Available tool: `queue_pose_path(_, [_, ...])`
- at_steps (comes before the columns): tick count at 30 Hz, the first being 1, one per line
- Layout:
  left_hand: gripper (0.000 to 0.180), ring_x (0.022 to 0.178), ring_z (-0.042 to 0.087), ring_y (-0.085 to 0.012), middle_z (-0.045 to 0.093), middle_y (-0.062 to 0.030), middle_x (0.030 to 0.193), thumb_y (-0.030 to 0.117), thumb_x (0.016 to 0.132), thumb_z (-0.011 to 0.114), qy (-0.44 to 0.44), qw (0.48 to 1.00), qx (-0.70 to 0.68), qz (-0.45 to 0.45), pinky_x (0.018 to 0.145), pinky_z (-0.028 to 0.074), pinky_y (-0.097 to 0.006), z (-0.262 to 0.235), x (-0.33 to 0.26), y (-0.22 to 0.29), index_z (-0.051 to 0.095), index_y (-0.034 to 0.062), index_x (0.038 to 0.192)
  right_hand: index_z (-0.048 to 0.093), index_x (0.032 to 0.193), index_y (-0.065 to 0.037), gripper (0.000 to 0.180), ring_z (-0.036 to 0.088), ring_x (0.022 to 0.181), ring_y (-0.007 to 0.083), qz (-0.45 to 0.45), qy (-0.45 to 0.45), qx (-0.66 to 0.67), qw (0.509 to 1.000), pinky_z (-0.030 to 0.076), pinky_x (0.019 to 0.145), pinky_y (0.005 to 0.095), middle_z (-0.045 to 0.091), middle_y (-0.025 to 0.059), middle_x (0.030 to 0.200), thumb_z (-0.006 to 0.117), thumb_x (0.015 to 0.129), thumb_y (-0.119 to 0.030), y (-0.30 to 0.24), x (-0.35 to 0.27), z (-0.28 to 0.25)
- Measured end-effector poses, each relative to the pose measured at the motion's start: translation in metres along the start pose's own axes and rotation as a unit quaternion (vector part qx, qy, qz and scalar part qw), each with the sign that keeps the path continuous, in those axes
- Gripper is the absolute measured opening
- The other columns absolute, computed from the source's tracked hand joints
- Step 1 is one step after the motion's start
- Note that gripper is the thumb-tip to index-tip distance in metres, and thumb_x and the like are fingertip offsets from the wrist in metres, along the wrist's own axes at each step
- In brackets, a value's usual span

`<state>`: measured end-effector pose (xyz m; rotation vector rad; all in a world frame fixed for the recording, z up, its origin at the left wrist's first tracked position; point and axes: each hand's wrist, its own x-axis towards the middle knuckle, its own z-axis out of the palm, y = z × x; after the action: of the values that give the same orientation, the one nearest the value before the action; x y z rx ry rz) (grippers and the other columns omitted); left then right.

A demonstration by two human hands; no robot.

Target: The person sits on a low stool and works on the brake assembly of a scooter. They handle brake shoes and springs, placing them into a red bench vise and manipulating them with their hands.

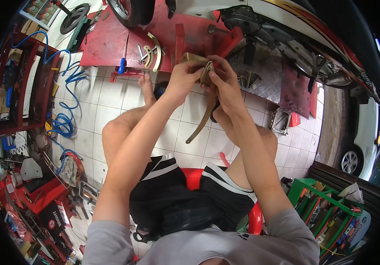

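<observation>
The curved metal lever, bronze-coloured and dirty, is held in the air in front of the seated person, above the white tiled floor and just short of the red lift platform. Its upper end sits between both hands; its long arm hangs down and to the person's left, ending near the bare knees.

The left hand is closed on the top part of the lever, fingers wrapped over the flat upper piece. The right hand is clamped on the same end from the other side, thumb and fingertips pinching at the joint (what exactly is pinched is too small to tell). The two hands touch each other.

The person sits on a red stool, in black shorts with white stripes.

On the platform lie a blue-handled screwdriver, a curved brass-coloured part and a few small tools. A motor scooter stands on the platform, with a chequer-plate panel beneath it. A coiled blue air hose lies to the left beside a red tool rack. A green rack stands at the lower right.
</observation>
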<state>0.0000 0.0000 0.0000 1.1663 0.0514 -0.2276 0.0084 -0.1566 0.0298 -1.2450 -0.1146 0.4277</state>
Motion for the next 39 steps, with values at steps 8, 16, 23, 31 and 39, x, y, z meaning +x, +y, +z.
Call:
queue_pose_path(8, [0.033,0.091,0.061,-0.0172,0.065,-0.0076,0.102,0.024,0.097,0.056,-0.051,0.972,-0.169,-0.155,0.081,0.048,-0.033,-0.011,-0.001,0.004,0.054,0.0,0.12,0.049,0.126,-0.011,0.034,0.058,0.084,0.0114,0.0,-0.01,-0.003,1.0,0.046,0.064,0.0236,0.059,0.0047,0.099,0.055,0.093,-0.007,0.001,0.0,0.0])
queue_pose_path(16, [0.031,0.074,0.053,-0.0075,0.062,-0.0012,0.096,0.026,0.096,0.059,-0.115,0.955,-0.165,-0.219,0.063,0.042,-0.021,-0.015,-0.003,0.022,0.057,0.0029,0.116,0.051,0.12,-0.011,0.032,0.055,0.083,0.0092,-0.005,-0.08,-0.05,0.996,0.045,0.063,0.0229,0.055,0.0014,0.103,0.059,0.09,-0.008,-0.001,-0.005,-0.009])
queue_pose_path(23, [0.031,0.088,0.059,-0.0103,0.063,-0.0018,0.102,0.023,0.097,0.058,-0.109,0.959,-0.149,-0.213,0.074,0.046,-0.025,-0.004,-0.009,0.025,0.055,0.0033,0.12,0.053,0.117,-0.009,0.031,0.056,0.075,0.0089,-0.009,-0.078,-0.073,0.994,0.043,0.061,0.0227,0.054,0.0021,0.1,0.058,0.087,-0.003,-0.008,-0.012,-0.015])
queue_pose_path(31, [0.027,0.082,0.055,-0.0081,0.06,0.0007,0.095,0.021,0.095,0.06,-0.118,0.961,-0.133,-0.213,0.077,0.047,-0.026,-0.015,-0.008,0.017,0.058,0.0032,0.114,0.055,0.114,-0.009,0.03,0.054,0.076,0.0092,0.034,-0.059,-0.071,0.995,0.043,0.064,0.0232,0.054,0.0023,0.099,0.056,0.086,0.0,-0.015,-0.017,-0.002])
queue_pose_path(39, [0.025,0.083,0.056,-0.0076,0.062,0.0011,0.09,0.022,0.094,0.062,-0.123,0.965,-0.104,-0.208,0.079,0.049,-0.027,-0.015,-0.009,0.024,0.061,0.0034,0.111,0.054,0.113,-0.007,0.027,0.052,0.084,0.0085,0.024,-0.066,-0.064,0.996,0.043,0.072,0.0243,0.055,0.0017,0.098,0.057,0.086,-0.003,-0.02,-0.018,0.0])
